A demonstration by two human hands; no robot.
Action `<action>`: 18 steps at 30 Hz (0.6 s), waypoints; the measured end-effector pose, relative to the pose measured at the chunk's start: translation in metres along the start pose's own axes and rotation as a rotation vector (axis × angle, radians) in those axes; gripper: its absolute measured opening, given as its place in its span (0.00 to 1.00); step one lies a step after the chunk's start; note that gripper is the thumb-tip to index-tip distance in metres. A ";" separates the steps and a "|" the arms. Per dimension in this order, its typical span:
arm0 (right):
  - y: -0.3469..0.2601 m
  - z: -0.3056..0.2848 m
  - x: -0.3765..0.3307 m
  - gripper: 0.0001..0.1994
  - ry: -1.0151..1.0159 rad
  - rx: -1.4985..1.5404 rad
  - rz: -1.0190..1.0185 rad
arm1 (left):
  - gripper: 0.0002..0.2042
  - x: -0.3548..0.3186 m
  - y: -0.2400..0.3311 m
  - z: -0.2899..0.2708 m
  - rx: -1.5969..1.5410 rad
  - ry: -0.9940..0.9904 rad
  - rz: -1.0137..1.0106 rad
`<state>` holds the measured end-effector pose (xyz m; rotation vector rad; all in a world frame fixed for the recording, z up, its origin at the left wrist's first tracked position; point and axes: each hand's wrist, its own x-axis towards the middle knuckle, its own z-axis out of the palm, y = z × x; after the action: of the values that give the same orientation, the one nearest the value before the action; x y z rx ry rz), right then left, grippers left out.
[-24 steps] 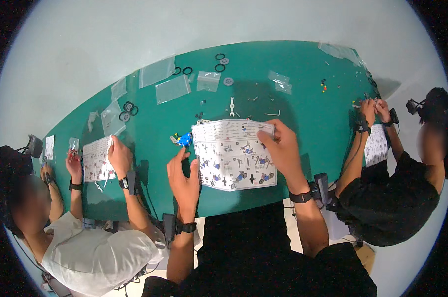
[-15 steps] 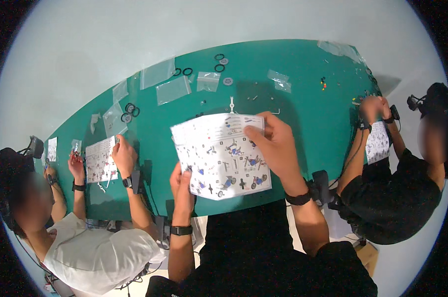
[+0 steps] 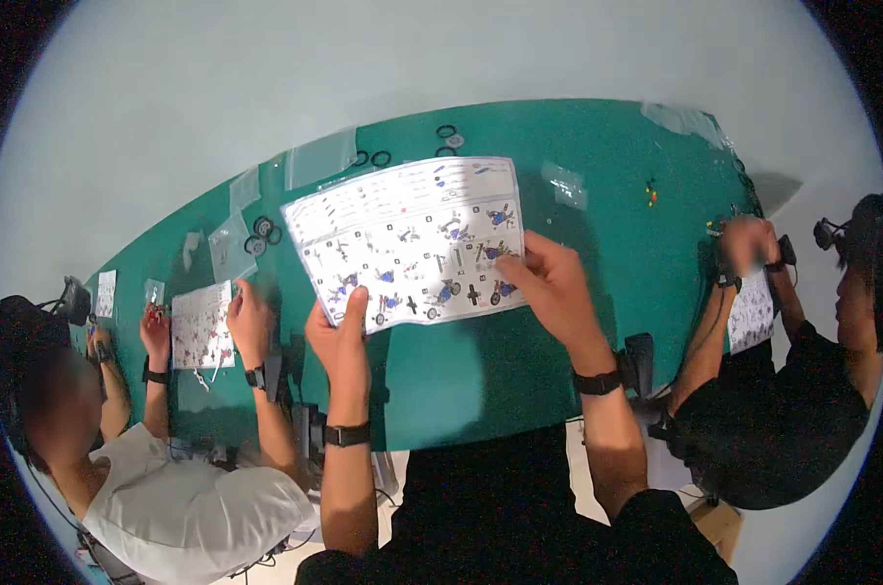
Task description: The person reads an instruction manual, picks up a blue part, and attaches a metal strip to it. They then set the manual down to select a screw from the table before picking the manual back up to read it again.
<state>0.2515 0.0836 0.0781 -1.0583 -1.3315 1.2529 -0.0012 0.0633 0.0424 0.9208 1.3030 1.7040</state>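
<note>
A white instruction sheet (image 3: 412,244) printed with small pictures of a wheeled model and its parts is spread out above the table in front of me. My left hand (image 3: 341,336) pinches its lower left corner, thumb on the printed face and fingers behind. At the lower right edge my right hand (image 3: 550,288) grips it the same way, thumb on the print. Both hands are closed on the paper. The sheet hides the middle of the table and whatever lies behind it.
On the green table (image 3: 617,292) lie clear plastic bags (image 3: 321,159), black rings (image 3: 381,159), dark wheels (image 3: 263,231) and small coloured pieces (image 3: 652,193). At my left a person in white (image 3: 183,497) holds another sheet (image 3: 203,327); a person in black (image 3: 783,419) works at my right.
The sheet has opened out, its folded top now flat, and has risen away from me with both hands. It now covers small parts that showed on the table before.
</note>
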 end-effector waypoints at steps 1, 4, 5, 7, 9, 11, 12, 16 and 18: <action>0.007 -0.001 0.008 0.10 0.001 -0.003 -0.009 | 0.10 0.010 -0.006 0.003 0.031 -0.029 -0.011; 0.036 -0.005 0.032 0.11 0.022 0.003 -0.058 | 0.11 0.036 -0.020 0.016 0.079 -0.025 0.062; 0.045 -0.005 0.037 0.12 0.045 -0.003 -0.065 | 0.11 0.043 -0.026 0.019 0.109 -0.020 0.121; 0.060 -0.004 0.044 0.12 0.076 -0.010 -0.062 | 0.11 0.052 -0.037 0.023 0.153 -0.015 0.125; 0.071 -0.001 0.047 0.12 0.158 0.002 0.003 | 0.11 0.053 -0.044 0.024 0.209 -0.009 0.111; 0.072 0.002 0.048 0.12 0.171 0.029 0.007 | 0.10 0.049 -0.043 0.025 0.271 0.044 0.151; 0.070 0.004 0.049 0.12 0.180 0.054 -0.009 | 0.08 0.049 -0.044 0.025 0.317 0.085 0.179; 0.067 0.008 0.048 0.11 0.248 -0.014 -0.025 | 0.07 0.053 -0.034 0.023 0.523 0.074 0.343; 0.068 0.007 0.047 0.11 0.266 -0.064 0.033 | 0.07 0.053 -0.038 0.017 0.573 0.055 0.328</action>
<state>0.2361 0.1354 0.0148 -1.2495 -1.1606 1.0568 -0.0025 0.1239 0.0136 1.4904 1.8019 1.6208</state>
